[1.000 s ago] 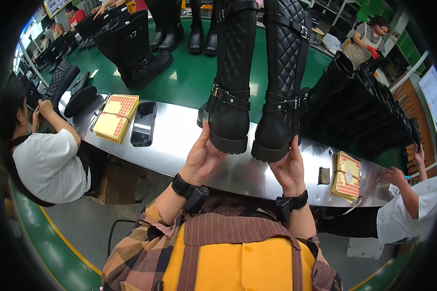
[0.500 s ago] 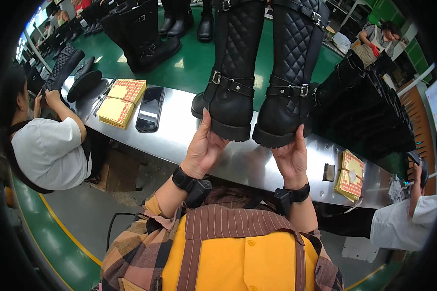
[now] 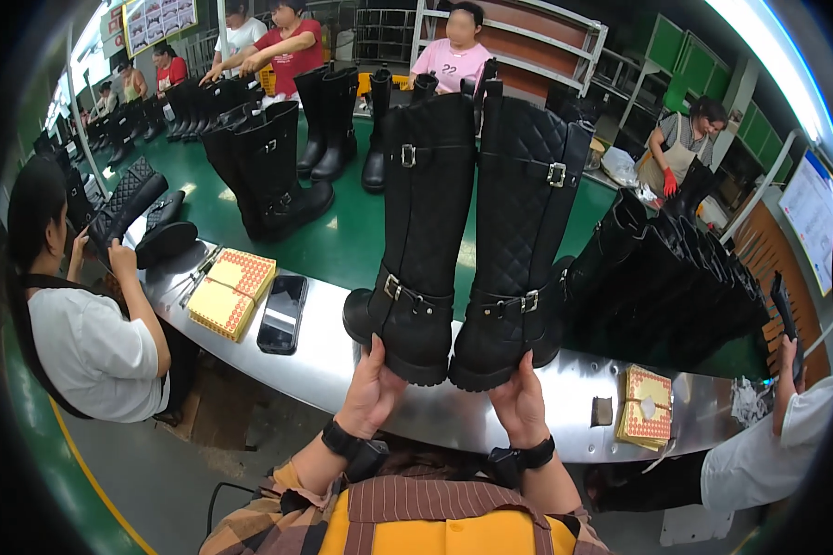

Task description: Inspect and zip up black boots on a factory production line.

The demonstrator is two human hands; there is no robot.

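Two tall black boots stand upright side by side in front of me, heels turned toward me. The left boot (image 3: 423, 222) shows a plain shaft, with buckled straps at its top and ankle. Quilting covers much of the right boot (image 3: 518, 222), which has similar straps. My left hand (image 3: 372, 396) is closed on the left boot's heel and sole, thumb on the near side. In the same way my right hand (image 3: 520, 402) grips the right boot's heel. The fingers beneath both soles are partly hidden. Both boots are just above the metal bench edge (image 3: 435, 416).
Left on the bench are a banded stack of yellow cards (image 3: 231, 294) and a phone (image 3: 283, 314). Another card stack (image 3: 645, 407) lies right, beside a small dark block (image 3: 602, 412). Packed black boots (image 3: 666, 277) stand right on the green table. Co-workers sit close on both sides.
The view has tilted up, bringing the boot tops and people across the table into sight. Both boots have turned, so the left one now shows its plain side. My hands keep their hold.
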